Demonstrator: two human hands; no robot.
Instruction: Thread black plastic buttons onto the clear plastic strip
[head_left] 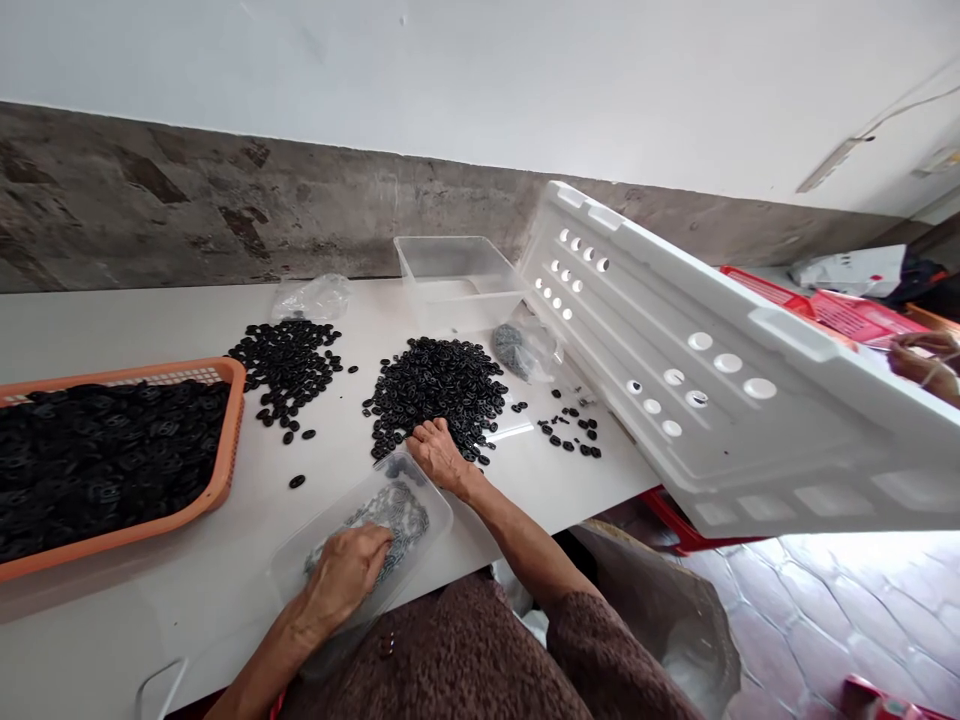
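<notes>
My left hand (349,572), fingers curled together, is over a see-through plastic box (441,512) of small grey metal pieces (405,515). Its fingertips are down among those pieces, and what they pinch is hidden. Beyond the box, my right hand (436,450) is at the near edge of a big heap of small black oval plastic parts (442,385). The fingers there are bent and closed, and I cannot make out what is in them. The parts look flat, with holes through them.
An orange basket (225,440) full of black parts stands left. A second black heap (289,360) lies behind it near a plastic bag (311,297). At the back is another see-through box (457,285). A bag of grey pieces (517,348) and a tilted white crate (720,400) are right.
</notes>
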